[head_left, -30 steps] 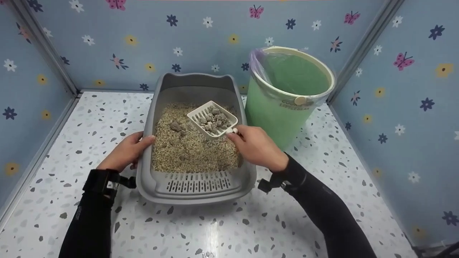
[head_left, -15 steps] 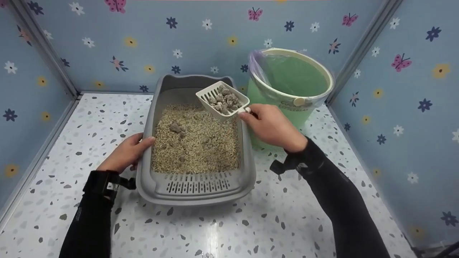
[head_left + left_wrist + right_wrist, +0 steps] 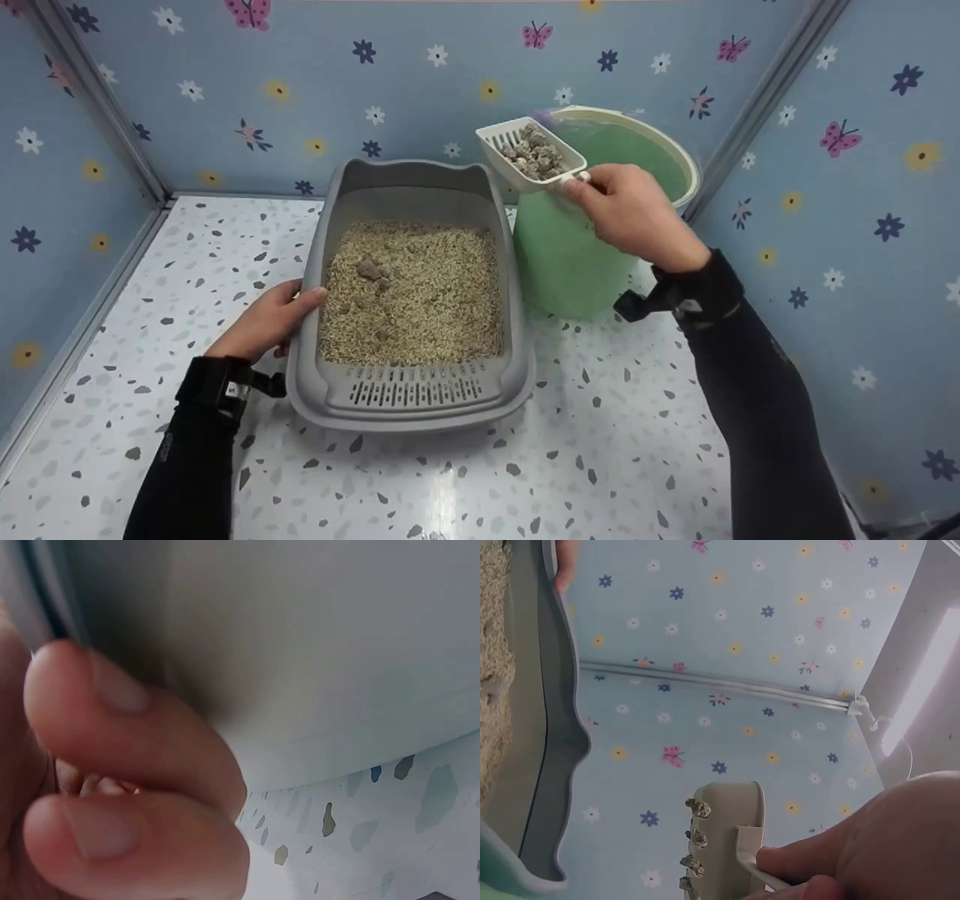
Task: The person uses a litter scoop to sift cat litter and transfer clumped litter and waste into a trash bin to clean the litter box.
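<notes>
A white slotted litter scoop (image 3: 495, 142) carries several grey clumps (image 3: 535, 154) near the left rim of a green bin (image 3: 570, 262). My right hand (image 3: 637, 214) grips its short handle, and in the right wrist view the thumb lies along the handle of the scoop (image 3: 731, 836). My left hand (image 3: 266, 319) holds the left rim of a grey litter box (image 3: 420, 416), thumb over the edge. Curled fingers (image 3: 135, 735) show below that rim in the left wrist view. Inside the box, a dark clump (image 3: 369, 268) lies on the tan litter (image 3: 427, 300).
A clear plastic bag lines the bin, with a purple edge (image 3: 546, 117) at its left. Flowered blue wall panels (image 3: 420, 82) enclose the speckled white surface (image 3: 600, 435) at the back and both sides. The bin stands against the box's right side.
My right hand has lifted the loaded scoop from above the litter, up and to the right, to the bin's rim. The left hand has stayed on the box.
</notes>
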The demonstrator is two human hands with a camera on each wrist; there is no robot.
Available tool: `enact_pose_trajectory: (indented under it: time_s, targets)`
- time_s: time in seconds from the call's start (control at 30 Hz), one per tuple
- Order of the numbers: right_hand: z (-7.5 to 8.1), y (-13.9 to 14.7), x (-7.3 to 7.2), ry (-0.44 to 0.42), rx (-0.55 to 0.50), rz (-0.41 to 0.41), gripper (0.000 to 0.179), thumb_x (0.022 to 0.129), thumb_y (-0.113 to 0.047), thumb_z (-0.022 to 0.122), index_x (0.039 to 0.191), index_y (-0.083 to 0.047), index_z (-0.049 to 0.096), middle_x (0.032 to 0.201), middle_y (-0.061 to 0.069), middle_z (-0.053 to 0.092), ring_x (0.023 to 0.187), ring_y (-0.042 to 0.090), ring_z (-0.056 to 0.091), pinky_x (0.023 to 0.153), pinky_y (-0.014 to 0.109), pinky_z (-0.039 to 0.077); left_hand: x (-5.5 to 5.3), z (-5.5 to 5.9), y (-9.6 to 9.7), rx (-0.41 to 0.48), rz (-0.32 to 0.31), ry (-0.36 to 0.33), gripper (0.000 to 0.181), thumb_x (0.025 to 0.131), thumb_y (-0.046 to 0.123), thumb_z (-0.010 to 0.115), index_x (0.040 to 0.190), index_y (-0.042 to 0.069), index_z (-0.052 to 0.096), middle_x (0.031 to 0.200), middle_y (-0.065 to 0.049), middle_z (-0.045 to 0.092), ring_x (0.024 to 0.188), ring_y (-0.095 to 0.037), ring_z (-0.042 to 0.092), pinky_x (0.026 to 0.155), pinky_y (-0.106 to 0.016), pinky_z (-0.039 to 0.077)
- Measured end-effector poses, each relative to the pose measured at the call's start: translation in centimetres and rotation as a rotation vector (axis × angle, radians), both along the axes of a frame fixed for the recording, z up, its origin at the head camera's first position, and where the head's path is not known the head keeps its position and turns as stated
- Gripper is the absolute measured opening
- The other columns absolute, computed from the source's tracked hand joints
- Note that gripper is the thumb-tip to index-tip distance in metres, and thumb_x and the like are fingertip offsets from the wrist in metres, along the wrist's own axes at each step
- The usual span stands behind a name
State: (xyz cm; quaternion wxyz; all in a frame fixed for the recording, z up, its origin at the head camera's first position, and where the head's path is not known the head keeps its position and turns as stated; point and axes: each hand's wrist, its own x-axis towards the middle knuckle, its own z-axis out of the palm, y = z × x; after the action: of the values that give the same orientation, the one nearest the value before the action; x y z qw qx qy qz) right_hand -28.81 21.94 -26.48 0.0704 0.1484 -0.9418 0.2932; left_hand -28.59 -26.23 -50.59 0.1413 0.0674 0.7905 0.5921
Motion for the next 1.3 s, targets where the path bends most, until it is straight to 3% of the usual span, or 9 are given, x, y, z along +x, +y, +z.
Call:
enact_pose_trajectory:
  time_s: [0.1,0.23,0.6,0.93,1.1,1.3]
  targets:
    - [0.5,1.1,-0.5,0.000,-0.012,-0.044,0.043,0.116,-0.040,0.063,0.087,-0.008,0.067,0.070,-0.001,0.049,0.062,0.014,0.046,0.058,0.030,0.039,0.0,-0.1,0.0,-0.003,0.004,-0.003,0.064,0.117,0.052,0.056,0.148,-0.003,0.047,0.086,-0.007,0.056,0.051,-0.009,0.040,0.044,-0.027,0.039]
    - [0.7,2.3,-1.3,0.014,-0.007,-0.094,0.044,0.116,-0.038,0.063,0.082,-0.009,0.061,0.068,-0.003,0.043,0.059,0.012,0.042,0.056,0.029,0.037,0.0,0.0,0.0,-0.005,0.005,-0.007,0.068,0.116,0.053,0.057,0.152,-0.003,0.047,0.087,-0.007,0.058,0.052,-0.009,0.041,0.044,-0.027,0.039]
    - [0.1,4.0,-3.0,-0.003,0.027,-0.174,0.041,0.116,-0.036,0.063,0.084,-0.011,0.060,0.068,-0.004,0.043,0.059,0.012,0.043,0.056,0.030,0.039,0.0,-0.1,0.1,0.015,0.004,-0.009,0.070,0.116,0.054,0.058,0.153,-0.004,0.045,0.085,-0.006,0.057,0.051,-0.009,0.039,0.043,-0.026,0.038]
    - [0.1,5.0,-3.8,-0.014,0.099,-0.240,0.035,0.112,-0.033,0.069,0.090,-0.006,0.071,0.072,-0.002,0.056,0.059,0.012,0.050,0.054,0.028,0.045,0.1,0.1,0.0,-0.012,0.004,0.001,0.074,0.116,0.055,0.057,0.157,-0.003,0.042,0.085,-0.007,0.057,0.051,-0.009,0.040,0.044,-0.027,0.039]
    - [0.3,5.1,-3.7,-0.063,0.117,-0.264,0.026,0.109,-0.030,0.074,0.104,-0.005,0.078,0.083,0.001,0.068,0.063,0.014,0.056,0.056,0.029,0.050,0.1,0.2,0.1,-0.004,0.007,0.004,0.072,0.115,0.054,0.058,0.156,-0.004,0.044,0.085,-0.007,0.057,0.051,-0.009,0.040,0.044,-0.026,0.039]
    - [0.2,5.0,-3.6,-0.005,0.188,-0.265,0.014,0.104,-0.017,0.073,0.102,-0.004,0.076,0.093,0.008,0.073,0.074,0.022,0.061,0.067,0.037,0.053,0.2,0.1,0.2,-0.003,0.011,0.009,0.068,0.116,0.052,0.058,0.152,-0.004,0.046,0.086,-0.007,0.057,0.051,-0.009,0.041,0.044,-0.027,0.039]
